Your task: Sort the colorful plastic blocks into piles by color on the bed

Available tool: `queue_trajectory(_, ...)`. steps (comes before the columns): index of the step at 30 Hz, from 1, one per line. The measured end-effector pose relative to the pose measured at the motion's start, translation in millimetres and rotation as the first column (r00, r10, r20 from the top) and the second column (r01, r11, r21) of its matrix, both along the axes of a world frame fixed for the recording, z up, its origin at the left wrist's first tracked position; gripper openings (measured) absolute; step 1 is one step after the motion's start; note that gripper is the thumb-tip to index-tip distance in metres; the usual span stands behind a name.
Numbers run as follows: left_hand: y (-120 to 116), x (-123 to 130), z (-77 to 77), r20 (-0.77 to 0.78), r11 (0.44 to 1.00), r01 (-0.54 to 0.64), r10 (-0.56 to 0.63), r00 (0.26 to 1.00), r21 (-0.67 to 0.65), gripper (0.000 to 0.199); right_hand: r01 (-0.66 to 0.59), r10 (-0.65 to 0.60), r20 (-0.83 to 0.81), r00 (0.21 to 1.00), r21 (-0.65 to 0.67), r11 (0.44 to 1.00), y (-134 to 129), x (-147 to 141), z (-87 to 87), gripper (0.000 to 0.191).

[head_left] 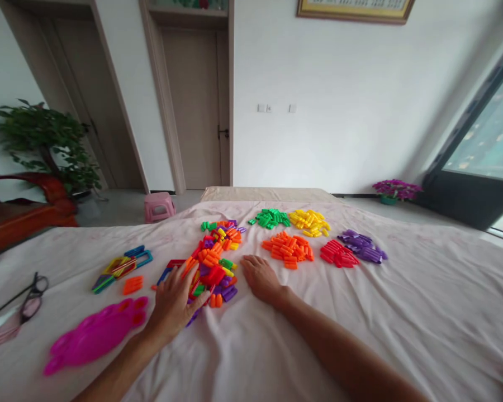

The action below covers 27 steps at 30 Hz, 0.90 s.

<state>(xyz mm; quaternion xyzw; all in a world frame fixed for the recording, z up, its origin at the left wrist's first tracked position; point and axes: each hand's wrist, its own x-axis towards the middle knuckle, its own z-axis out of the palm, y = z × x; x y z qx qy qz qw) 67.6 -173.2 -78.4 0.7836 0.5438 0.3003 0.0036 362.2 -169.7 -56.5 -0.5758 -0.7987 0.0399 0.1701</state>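
My left hand (175, 298) lies on the near left side of a mixed pile of small plastic building pieces (214, 273), its fingers and thumb apart. The pile holds orange, red, purple, green and yellow pieces. Just right of it, my right hand (262, 279) rests low over the cloth with its fingers extended, and no piece shows in it. Sorted by colour beyond and to the right are an orange pile (289, 247), a green pile (271, 218), a yellow pile (309, 221), a red pile (339, 254) and a purple pile (364, 245).
A pale wrinkled cloth (243, 357) covers the surface. To the left lie a pink foot-shaped plastic piece (92, 338), joined orange pieces (133, 285), coloured frame shapes (117, 269) and glasses (32, 298). A pink stool (159, 206) stands beyond the left edge.
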Motion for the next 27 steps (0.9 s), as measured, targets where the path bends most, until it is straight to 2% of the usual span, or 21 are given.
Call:
queue_trajectory(3, -22, 12, -13.8, -0.106, 0.999, -0.031, 0.026, 0.994, -0.044, 0.089, 0.006, -0.006, -0.003, 1.000, 0.012, 1.000, 1, 1, -0.2, 0.038)
queue_trajectory(6, -24, 32, -13.6, -0.158, 0.990, -0.105, 0.090, 0.983, -0.089, 0.097, 0.011, -0.010, -0.009, 1.000, 0.015, 1.000, 1, 1, -1.3, 0.037)
queue_trajectory(14, 9, 84, 10.1, -0.218, 0.973, -0.197, 0.169, 0.961, -0.116, 0.082, 0.016, -0.015, -0.052, 0.999, 0.021, 1.000, -1, 1, -1.4, 0.037)
queue_trajectory(19, 30, 108, 13.9, -0.199, 0.969, -0.226, 0.204, 0.959, -0.095, 0.076, 0.124, -0.124, -0.053, 0.991, -0.017, 0.992, 0, 2, 1.3, 0.043)
queue_trajectory(23, 45, 117, 11.8, -0.164, 0.966, -0.248, 0.233, 0.959, -0.073, 0.076, 0.193, -0.194, -0.055, 0.979, -0.029, 0.981, 0, 3, 2.6, 0.049)
queue_trajectory(27, 52, 109, 15.6, -0.097, 0.974, -0.223, 0.221, 0.971, -0.021, 0.066, 0.207, -0.209, -0.066, 0.976, -0.038, 0.978, 1, 5, 3.4, 0.044)
